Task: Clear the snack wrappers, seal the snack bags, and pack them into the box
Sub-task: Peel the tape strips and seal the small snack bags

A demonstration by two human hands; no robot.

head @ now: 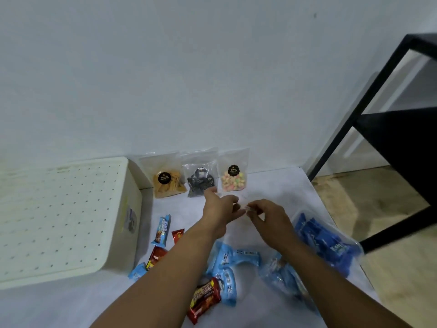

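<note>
Three clear snack bags lean on the wall: orange chips [165, 178], dark cookies [199, 177] and pastel puffs [234, 177]. In front of them my left hand [221, 207] and my right hand [267, 216] meet over the white cloth. Between their fingertips they pinch a small clear wrapper [248, 208], hard to make out. A cream box [59, 218] with a dotted lid stands at the left. Red and blue snack bars [205, 298] and blue packets [227, 261] lie scattered below my arms. A large clear bag of blue packs [328, 242] lies at the right.
A black metal shelf frame [378, 119] stands at the right on the tan floor. The white cloth [279, 185] ends against the wall behind the bags. A blue-and-brown bar [162, 230] and small red sweets lie beside the box.
</note>
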